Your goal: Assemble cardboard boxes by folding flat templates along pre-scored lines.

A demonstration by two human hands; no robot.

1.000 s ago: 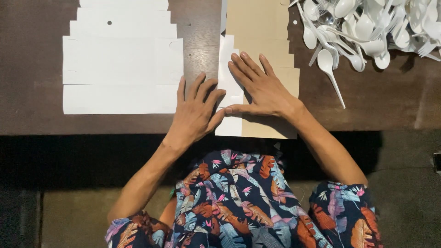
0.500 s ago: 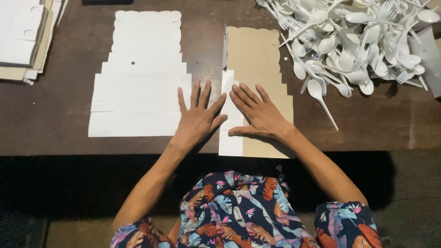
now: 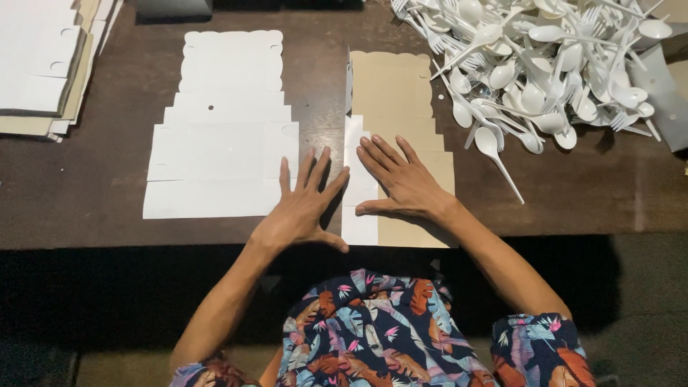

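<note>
Brown card, folded so a white flap lies along its left edge, is the cardboard blank [image 3: 405, 107] under the right hand [image 3: 401, 185]. That hand lies flat with fingers spread, pressing the fold line and gripping nothing. The left hand [image 3: 304, 211] is also open and flat, its palm on the dark counter [image 3: 86, 186] just left of the flap, fingertips touching the near corner of the white blank [image 3: 218, 136] that lies unfolded beyond and to the left of it.

With nothing pinched, the main risk looks like slip: a sideways push from the right hand could skew the crease or slide the card toward the near counter edge, which the blank almost reaches. The left hand could nudge the white blank. Beyond and right of the right hand, the pile of white plastic spoons and forks [image 3: 545, 64] has one spoon [image 3: 498, 158] straying close to the brown card, where it could catch. A stack of more blanks [image 3: 43, 64] sits well off to the far left.
</note>
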